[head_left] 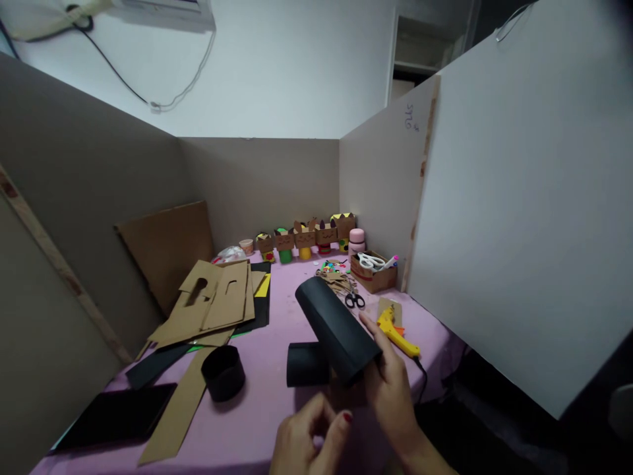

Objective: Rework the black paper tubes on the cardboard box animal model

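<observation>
From the head view, my right hand point(390, 386) holds a long black paper tube point(339, 330) at its near end; my fingers are clamped around the tube, and it tilts up and away from me above the pink table point(277, 316). My left hand point(309, 435) is below the tube, near its low end, and touches nothing; its fingers are curled loosely together, with the thumb and the fingertips almost meeting.

Just under the tube, a shorter black tube point(306, 365) lies on its side on the table. To the left of the tube stands 1 low black ring point(223, 373). Further left of the tube are flat cardboard pieces point(217, 300) and black paper sheets point(116, 415). To the right of the tube, a yellow glue gun point(395, 331) lies on the table, close to my right hand. Behind the tube I see black scissors point(355, 301), a small cardboard box point(374, 272) with white scissors inside, and a row of little cardboard figures point(304, 239) by the back wall.
</observation>
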`<act>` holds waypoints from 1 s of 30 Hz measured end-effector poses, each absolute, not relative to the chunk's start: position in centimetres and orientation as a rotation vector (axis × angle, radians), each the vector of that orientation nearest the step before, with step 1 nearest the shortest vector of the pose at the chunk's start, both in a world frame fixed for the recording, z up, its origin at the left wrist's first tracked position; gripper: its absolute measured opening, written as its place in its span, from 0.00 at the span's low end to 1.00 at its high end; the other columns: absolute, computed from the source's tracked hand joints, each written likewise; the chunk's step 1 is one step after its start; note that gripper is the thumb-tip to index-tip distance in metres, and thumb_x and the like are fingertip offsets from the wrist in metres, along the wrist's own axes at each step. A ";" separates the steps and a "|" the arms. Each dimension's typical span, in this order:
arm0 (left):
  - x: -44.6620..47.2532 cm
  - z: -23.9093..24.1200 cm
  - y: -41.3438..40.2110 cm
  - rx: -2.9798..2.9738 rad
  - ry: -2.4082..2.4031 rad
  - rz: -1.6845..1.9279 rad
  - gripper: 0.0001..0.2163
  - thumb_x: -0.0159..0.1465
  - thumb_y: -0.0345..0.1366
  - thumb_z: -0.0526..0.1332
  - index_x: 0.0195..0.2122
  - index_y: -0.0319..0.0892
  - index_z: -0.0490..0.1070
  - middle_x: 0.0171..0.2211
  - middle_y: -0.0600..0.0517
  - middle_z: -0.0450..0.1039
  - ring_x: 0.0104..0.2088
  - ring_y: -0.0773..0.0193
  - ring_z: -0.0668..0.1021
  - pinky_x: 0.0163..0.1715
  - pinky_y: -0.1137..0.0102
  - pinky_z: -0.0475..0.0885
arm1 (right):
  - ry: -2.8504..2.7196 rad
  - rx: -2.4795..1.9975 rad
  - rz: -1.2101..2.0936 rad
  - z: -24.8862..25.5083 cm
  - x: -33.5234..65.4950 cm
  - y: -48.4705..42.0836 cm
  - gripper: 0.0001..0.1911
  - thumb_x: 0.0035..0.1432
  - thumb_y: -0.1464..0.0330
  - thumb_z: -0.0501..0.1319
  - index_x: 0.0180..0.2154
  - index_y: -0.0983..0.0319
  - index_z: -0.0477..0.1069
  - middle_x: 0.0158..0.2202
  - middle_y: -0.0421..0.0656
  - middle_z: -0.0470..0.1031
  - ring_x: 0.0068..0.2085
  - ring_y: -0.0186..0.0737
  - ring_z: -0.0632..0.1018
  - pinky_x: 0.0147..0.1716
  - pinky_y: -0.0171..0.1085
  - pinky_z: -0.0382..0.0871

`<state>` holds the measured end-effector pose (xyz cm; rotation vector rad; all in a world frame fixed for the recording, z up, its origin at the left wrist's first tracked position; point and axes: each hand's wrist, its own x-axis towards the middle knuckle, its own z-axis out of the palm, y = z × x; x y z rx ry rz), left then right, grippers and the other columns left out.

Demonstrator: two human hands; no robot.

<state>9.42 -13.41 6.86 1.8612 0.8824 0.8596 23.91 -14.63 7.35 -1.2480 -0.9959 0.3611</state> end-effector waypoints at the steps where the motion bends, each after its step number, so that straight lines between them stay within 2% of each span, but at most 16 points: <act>1: 9.9 7.3 -13.5 1.820 0.867 0.929 0.18 0.60 0.53 0.57 0.24 0.43 0.69 0.22 0.52 0.71 0.25 0.63 0.72 0.28 0.73 0.67 | -1.034 -1.241 0.360 7.3 23.6 -14.7 0.25 0.61 0.66 0.53 0.59 0.65 0.63 0.50 0.51 0.77 0.50 0.47 0.77 0.50 0.43 0.71; 4: 10.9 7.7 -13.5 1.669 0.917 1.070 0.17 0.57 0.53 0.60 0.22 0.44 0.71 0.27 0.49 0.75 0.31 0.57 0.75 0.36 0.69 0.70 | -1.128 -1.206 0.359 7.3 22.6 -15.1 0.27 0.58 0.70 0.55 0.59 0.64 0.63 0.51 0.50 0.76 0.51 0.46 0.77 0.49 0.41 0.72; 6: 11.0 7.6 -13.3 1.585 0.970 1.093 0.21 0.57 0.54 0.59 0.16 0.44 0.66 0.20 0.50 0.71 0.29 0.57 0.72 0.31 0.70 0.69 | -1.179 -1.179 0.381 7.0 22.0 -15.4 0.29 0.54 0.71 0.58 0.59 0.63 0.63 0.54 0.50 0.75 0.53 0.47 0.76 0.50 0.41 0.71; 8: 10.7 7.5 -13.0 1.507 0.982 1.073 0.24 0.57 0.56 0.58 0.13 0.44 0.62 0.13 0.54 0.63 0.23 0.61 0.68 0.24 0.71 0.66 | -1.225 -1.167 0.439 6.4 21.8 -15.8 0.32 0.52 0.72 0.61 0.60 0.62 0.62 0.52 0.49 0.76 0.50 0.47 0.78 0.48 0.39 0.73; 10: 10.3 7.6 -12.7 1.429 1.007 1.039 0.23 0.57 0.56 0.58 0.14 0.44 0.63 0.11 0.56 0.58 0.19 0.64 0.64 0.20 0.72 0.62 | -1.246 -1.184 0.486 5.6 21.8 -16.2 0.32 0.52 0.71 0.62 0.60 0.61 0.62 0.42 0.46 0.81 0.39 0.43 0.81 0.40 0.36 0.75; 11: 10.2 7.7 -12.5 1.398 1.023 1.027 0.23 0.57 0.56 0.59 0.15 0.44 0.64 0.11 0.57 0.58 0.18 0.65 0.63 0.19 0.72 0.60 | -1.240 -1.203 0.510 5.2 22.0 -16.5 0.29 0.55 0.69 0.62 0.59 0.61 0.64 0.34 0.43 0.82 0.32 0.41 0.81 0.34 0.34 0.75; 13: 10.0 8.0 -12.2 1.360 1.041 1.008 0.22 0.57 0.55 0.59 0.15 0.44 0.64 0.11 0.57 0.59 0.16 0.66 0.62 0.18 0.72 0.59 | -1.208 -1.248 0.554 4.8 22.4 -17.0 0.17 0.60 0.63 0.58 0.49 0.62 0.73 0.21 0.38 0.75 0.21 0.35 0.74 0.23 0.30 0.69; 14: 10.0 8.1 -12.1 1.354 1.042 1.000 0.22 0.57 0.55 0.58 0.15 0.44 0.64 0.11 0.57 0.58 0.16 0.66 0.62 0.18 0.72 0.58 | -1.199 -1.270 0.569 4.7 22.6 -17.2 0.15 0.61 0.60 0.57 0.40 0.63 0.77 0.17 0.37 0.70 0.19 0.33 0.71 0.20 0.30 0.66; 15: 10.0 8.2 -12.0 1.353 1.041 0.994 0.23 0.58 0.54 0.58 0.14 0.44 0.62 0.11 0.57 0.58 0.15 0.67 0.61 0.18 0.71 0.58 | -1.198 -1.289 0.587 4.8 22.9 -17.3 0.17 0.61 0.58 0.57 0.30 0.63 0.76 0.16 0.37 0.68 0.19 0.33 0.69 0.19 0.29 0.63; 16: 10.1 8.2 -12.1 1.355 1.040 0.990 0.23 0.58 0.54 0.57 0.13 0.44 0.62 0.11 0.56 0.58 0.16 0.67 0.61 0.19 0.71 0.58 | -1.196 -1.299 0.604 5.0 23.1 -17.4 0.19 0.58 0.55 0.59 0.25 0.63 0.73 0.16 0.37 0.67 0.19 0.32 0.68 0.19 0.29 0.62; 17: 10.2 8.2 -12.1 1.362 1.037 0.985 0.23 0.58 0.54 0.58 0.13 0.44 0.62 0.11 0.57 0.58 0.16 0.67 0.61 0.19 0.71 0.58 | -1.198 -1.293 0.625 5.4 23.3 -17.4 0.20 0.55 0.53 0.62 0.24 0.63 0.72 0.17 0.37 0.67 0.20 0.33 0.68 0.19 0.30 0.61; 19: 10.4 8.0 -12.5 1.411 1.007 0.964 0.23 0.58 0.54 0.58 0.14 0.44 0.63 0.11 0.57 0.57 0.17 0.67 0.61 0.19 0.72 0.58 | -1.206 -1.238 0.678 6.3 23.4 -17.2 0.22 0.50 0.50 0.64 0.32 0.64 0.73 0.20 0.38 0.71 0.22 0.35 0.70 0.21 0.31 0.64; 21: 10.6 7.7 -13.1 1.506 0.925 0.937 0.22 0.58 0.54 0.59 0.16 0.43 0.64 0.13 0.57 0.59 0.18 0.66 0.62 0.21 0.72 0.59 | -1.231 -1.127 0.710 7.1 23.2 -16.9 0.26 0.51 0.48 0.62 0.38 0.63 0.75 0.25 0.41 0.75 0.26 0.39 0.74 0.27 0.34 0.69; 24: 10.8 6.9 -13.8 1.647 0.794 0.862 0.21 0.58 0.55 0.58 0.22 0.42 0.69 0.17 0.54 0.66 0.23 0.64 0.67 0.24 0.72 0.61 | -1.052 -0.952 0.783 7.4 22.9 -16.4 0.25 0.50 0.46 0.61 0.33 0.62 0.77 0.29 0.44 0.79 0.33 0.44 0.77 0.32 0.37 0.72; 27: 10.6 6.2 -14.2 1.701 0.783 0.748 0.21 0.62 0.55 0.55 0.23 0.42 0.68 0.17 0.54 0.68 0.21 0.65 0.68 0.23 0.73 0.60 | -0.611 -0.770 1.012 7.1 23.0 -16.0 0.23 0.47 0.49 0.67 0.36 0.61 0.78 0.30 0.45 0.82 0.31 0.41 0.78 0.29 0.33 0.71; 30: 10.1 5.8 -14.1 1.678 0.850 0.775 0.23 0.62 0.56 0.54 0.18 0.43 0.63 0.15 0.54 0.65 0.19 0.65 0.68 0.22 0.73 0.59 | -0.440 -0.526 1.289 7.4 23.5 -16.0 0.20 0.48 0.54 0.68 0.37 0.62 0.78 0.36 0.49 0.83 0.36 0.41 0.81 0.31 0.33 0.71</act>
